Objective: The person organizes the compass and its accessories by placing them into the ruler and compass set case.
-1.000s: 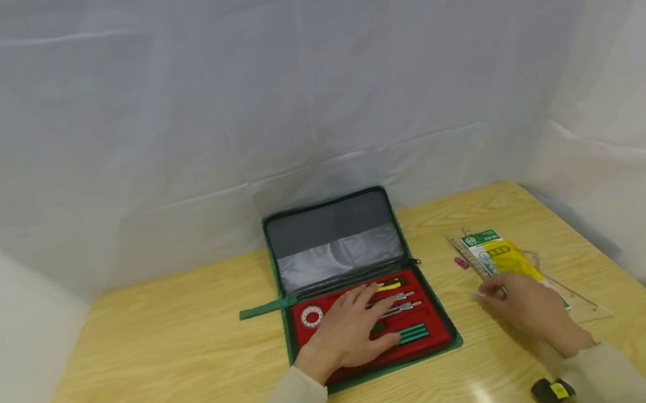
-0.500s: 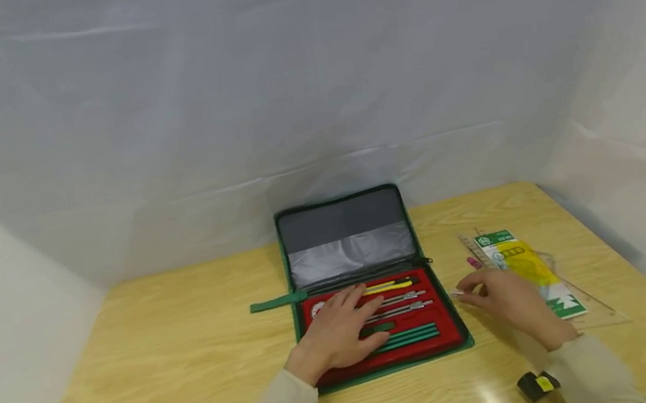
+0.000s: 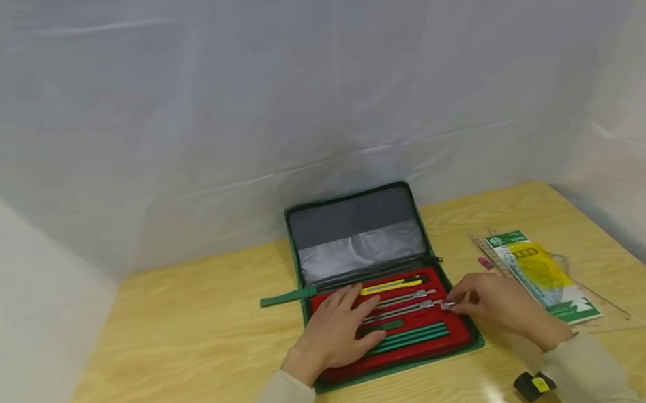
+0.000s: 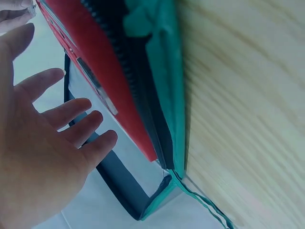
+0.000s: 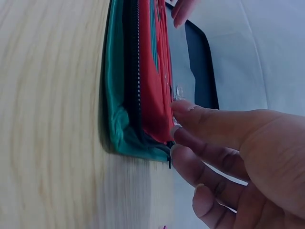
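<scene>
On the table lies an unzipped green case (image 3: 356, 216), its lid raised at the back. Its red tray (image 3: 461, 335) holds a yellow utility knife (image 3: 393, 285), two metal compasses (image 3: 405, 299), a small dark green piece (image 3: 393, 324) and several green pencils (image 3: 419, 335). My left hand (image 3: 335, 330) lies over the tray's left part, fingers spread, covering what is beneath. At the tray's right end my right hand (image 3: 499, 304) pinches a small clear and metallic piece (image 3: 446, 305) between thumb and fingers. The right wrist view shows those fingertips (image 5: 183, 106) at the tray's surface.
Right of the case lie a yellow-and-green packet (image 3: 547, 273), clear set squares (image 3: 615, 320) and a small pink item (image 3: 485, 263). A black object with a yellow label (image 3: 533, 386) sits by the right sleeve. A green strap (image 3: 283, 298) sticks out left.
My right hand has moved left from beside the packet to the tray's right end, carrying the small piece. The left hand stays on the tray. The head view has shifted slightly.
</scene>
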Available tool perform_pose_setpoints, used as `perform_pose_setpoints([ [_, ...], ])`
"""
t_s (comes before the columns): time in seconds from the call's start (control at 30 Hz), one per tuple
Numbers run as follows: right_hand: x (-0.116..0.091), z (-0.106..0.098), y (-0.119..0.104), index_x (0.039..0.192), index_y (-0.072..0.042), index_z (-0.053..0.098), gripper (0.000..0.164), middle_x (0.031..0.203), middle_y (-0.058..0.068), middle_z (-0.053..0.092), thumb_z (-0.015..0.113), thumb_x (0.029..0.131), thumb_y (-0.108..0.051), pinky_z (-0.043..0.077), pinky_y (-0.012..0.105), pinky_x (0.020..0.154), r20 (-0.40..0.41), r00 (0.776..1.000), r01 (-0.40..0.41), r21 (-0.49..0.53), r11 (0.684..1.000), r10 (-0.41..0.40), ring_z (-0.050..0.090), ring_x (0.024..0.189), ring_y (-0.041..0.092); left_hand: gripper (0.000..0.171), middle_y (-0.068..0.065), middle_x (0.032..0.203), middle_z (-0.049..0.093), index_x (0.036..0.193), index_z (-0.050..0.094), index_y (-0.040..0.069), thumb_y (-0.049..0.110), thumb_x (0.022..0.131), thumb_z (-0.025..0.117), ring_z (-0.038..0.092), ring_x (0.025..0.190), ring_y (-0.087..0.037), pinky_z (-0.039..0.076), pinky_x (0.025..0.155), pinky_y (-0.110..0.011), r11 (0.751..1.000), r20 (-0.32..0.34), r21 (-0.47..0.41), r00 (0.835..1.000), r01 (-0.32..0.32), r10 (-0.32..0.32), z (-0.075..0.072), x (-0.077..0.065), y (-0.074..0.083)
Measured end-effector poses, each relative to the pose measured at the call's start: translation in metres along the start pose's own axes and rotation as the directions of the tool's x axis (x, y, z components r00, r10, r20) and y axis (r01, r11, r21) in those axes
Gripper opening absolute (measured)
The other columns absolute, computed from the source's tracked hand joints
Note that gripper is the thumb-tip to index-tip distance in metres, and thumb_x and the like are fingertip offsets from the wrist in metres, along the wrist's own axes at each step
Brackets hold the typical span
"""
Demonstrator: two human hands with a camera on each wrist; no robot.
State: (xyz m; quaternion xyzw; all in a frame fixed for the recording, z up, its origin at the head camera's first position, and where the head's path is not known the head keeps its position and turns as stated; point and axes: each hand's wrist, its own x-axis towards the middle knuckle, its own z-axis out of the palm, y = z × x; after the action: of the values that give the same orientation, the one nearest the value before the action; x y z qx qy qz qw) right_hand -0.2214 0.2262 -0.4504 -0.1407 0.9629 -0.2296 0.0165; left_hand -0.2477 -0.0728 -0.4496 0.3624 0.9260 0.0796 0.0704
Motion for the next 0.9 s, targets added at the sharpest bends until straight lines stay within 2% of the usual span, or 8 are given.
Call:
perform_pose_setpoints([
  [0.23,0.0003,0.0025,-0.0033,0.09,-0.03,0.067,0.011,0.083,-0.012,0.058,0.065,0.08,-0.034,0.042,0.023,0.055,0.04,0.999,0.017,0.023,1.0,-0.018,0.048,0.064,0.002,0.061,-0.009,0.149,0.024,0.14,0.031,0.028,0.061,0.089,0.033,0.022,0.134,-0.026,0.024,0.105,-0.048,1.0,-0.011,-0.007,1.0,0.001,-0.001,0.0001,-0.0017,-0.0008],
  [0.47,0.003,0.0032,-0.0042,0.091,-0.024,0.068,0.011,0.081,-0.011,0.055,0.065,0.081,-0.025,0.042,0.023,0.055,0.067,0.996,0.065,0.028,0.998,-0.067,0.046,0.064,0.003,0.06,-0.009,0.149,0.025,0.14,0.032,0.028,0.06,0.089,0.034,0.023,0.133,-0.027,0.024,0.105,-0.048,1.0,-0.018,-0.007,1.0,0.001,-0.002,0.0016,-0.0029,-0.0017],
  [0.77,0.0047,0.0045,-0.0057,0.088,-0.026,0.068,0.008,0.08,-0.012,0.055,0.064,0.082,-0.027,0.041,0.023,0.054,0.051,0.996,0.067,0.003,0.998,-0.067,0.046,0.063,0.002,0.06,-0.009,0.149,0.025,0.141,0.031,0.028,0.059,0.089,0.035,0.023,0.133,-0.027,0.025,0.105,-0.048,1.0,-0.009,-0.013,1.0,-0.001,0.0,0.0031,-0.0045,-0.0041],
  [0.9,0.0045,0.0075,-0.0066,0.087,-0.029,0.067,0.006,0.083,-0.014,0.057,0.063,0.082,-0.028,0.042,0.023,0.057,0.018,0.995,0.102,-0.015,0.995,-0.101,0.048,0.067,0.001,0.06,-0.008,0.149,0.025,0.141,0.03,0.028,0.059,0.089,0.035,0.023,0.133,-0.027,0.025,0.105,-0.048,1.0,-0.004,-0.017,1.0,0.003,-0.003,0.0035,-0.0051,-0.0045],
])
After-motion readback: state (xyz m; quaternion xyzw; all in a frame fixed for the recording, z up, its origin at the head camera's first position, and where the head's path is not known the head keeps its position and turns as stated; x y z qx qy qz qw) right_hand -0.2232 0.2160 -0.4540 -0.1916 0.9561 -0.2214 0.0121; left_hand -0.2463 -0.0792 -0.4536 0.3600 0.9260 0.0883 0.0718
